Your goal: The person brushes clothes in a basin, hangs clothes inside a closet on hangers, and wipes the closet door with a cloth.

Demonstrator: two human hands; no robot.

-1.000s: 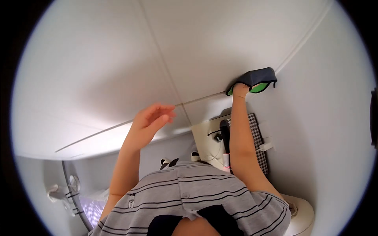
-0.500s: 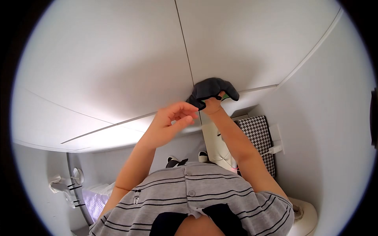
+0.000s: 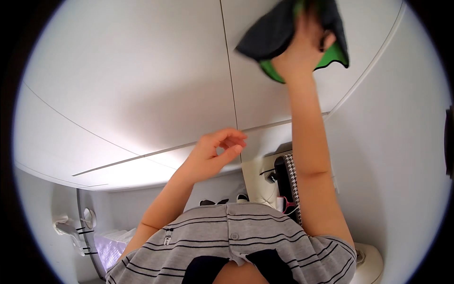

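A dark grey cloth (image 3: 269, 34) with a bright green side and black edging lies bunched against the white cabinet door (image 3: 265, 94), high on the right of the seam. My right hand (image 3: 302, 49) has hold of it, arm stretched upward; its fingers are blurred and partly covered by the folds. Below, by the lower edge of the doors, my left hand (image 3: 217, 151) hangs with its fingers loosely curved and the thumb apart. Nothing is in that hand.
Under the cabinet, a cream surface (image 3: 253, 177) carries a black cord and a black case beside a houndstooth-patterned item (image 3: 291, 173). A white hair-dryer-like device (image 3: 71, 229) hangs on the left wall. A grey wall (image 3: 378, 142) rises on the right.
My right hand has carried the cloth up and to the right across the cabinet door, and more of its green side shows. My left hand has shifted slightly right and down.
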